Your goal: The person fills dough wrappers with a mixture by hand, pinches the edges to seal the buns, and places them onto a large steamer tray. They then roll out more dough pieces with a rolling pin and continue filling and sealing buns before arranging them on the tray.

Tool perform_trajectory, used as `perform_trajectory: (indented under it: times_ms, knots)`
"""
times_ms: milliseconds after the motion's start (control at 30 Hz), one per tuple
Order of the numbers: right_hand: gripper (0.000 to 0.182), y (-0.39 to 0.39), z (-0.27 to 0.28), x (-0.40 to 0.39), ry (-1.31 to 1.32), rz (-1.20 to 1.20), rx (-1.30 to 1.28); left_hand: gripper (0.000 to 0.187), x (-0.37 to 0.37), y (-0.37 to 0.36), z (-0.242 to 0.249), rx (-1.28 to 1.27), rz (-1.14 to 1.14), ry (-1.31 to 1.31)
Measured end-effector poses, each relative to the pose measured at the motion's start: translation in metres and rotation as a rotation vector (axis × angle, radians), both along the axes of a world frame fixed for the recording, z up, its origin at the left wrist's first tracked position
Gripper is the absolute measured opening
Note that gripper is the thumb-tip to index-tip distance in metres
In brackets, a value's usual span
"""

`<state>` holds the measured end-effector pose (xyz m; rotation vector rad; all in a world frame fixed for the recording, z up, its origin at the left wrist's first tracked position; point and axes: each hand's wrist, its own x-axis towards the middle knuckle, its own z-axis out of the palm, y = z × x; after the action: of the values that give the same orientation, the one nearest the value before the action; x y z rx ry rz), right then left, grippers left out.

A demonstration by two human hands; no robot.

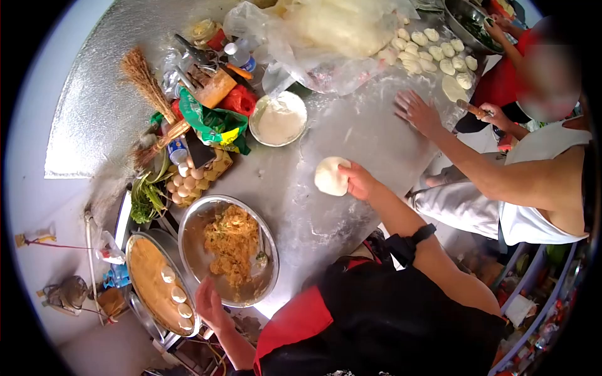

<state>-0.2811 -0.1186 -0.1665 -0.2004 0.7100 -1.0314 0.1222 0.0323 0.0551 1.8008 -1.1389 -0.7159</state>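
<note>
A round, flat dough wrapper [331, 177] is pinched at its right edge by my right hand [360, 181], above the floured metal table. My left hand [212, 306] is beside the lower rim of a large steel bowl [190, 257], fingers stretched out, with nothing visible in it. Inside the bowl is an orange-brown shredded filling [231, 241], and a metal spoon [262, 255] leans at its right side. Left of my left hand, a round pan [145, 269] with a tan surface holds several pale filled dough pieces [178, 294] along its right side.
A bowl of flour [283, 120] stands behind the filling bowl, near eggs [183, 184] and a straw brush [145, 78]. Dough balls [433, 51] lie at the far right. A co-worker's hand [415, 111] rests over the table; another hand grips a rolling pin [469, 108].
</note>
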Motion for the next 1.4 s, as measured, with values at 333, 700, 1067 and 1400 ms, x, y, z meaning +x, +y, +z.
perform_trajectory:
  times_ms: [333,700,1067,1400]
  knots:
    - [0.051,0.052,0.097,0.104,-0.564,0.260,-0.119,0.049,-0.081,-0.048,-0.076,0.268,-0.473,0.469]
    - [0.044,0.096,0.111,0.080,-0.433,0.290,-0.037,0.040,-0.128,-0.032,-0.073,0.192,-0.463,0.109]
    - [0.034,0.094,0.117,0.073,0.195,0.344,-0.183,0.043,-0.148,-0.032,-0.042,0.197,-0.621,-0.022]
    - [0.036,0.113,0.119,0.074,0.022,0.387,-0.078,0.023,-0.140,-0.027,-0.054,0.314,-0.511,0.111]
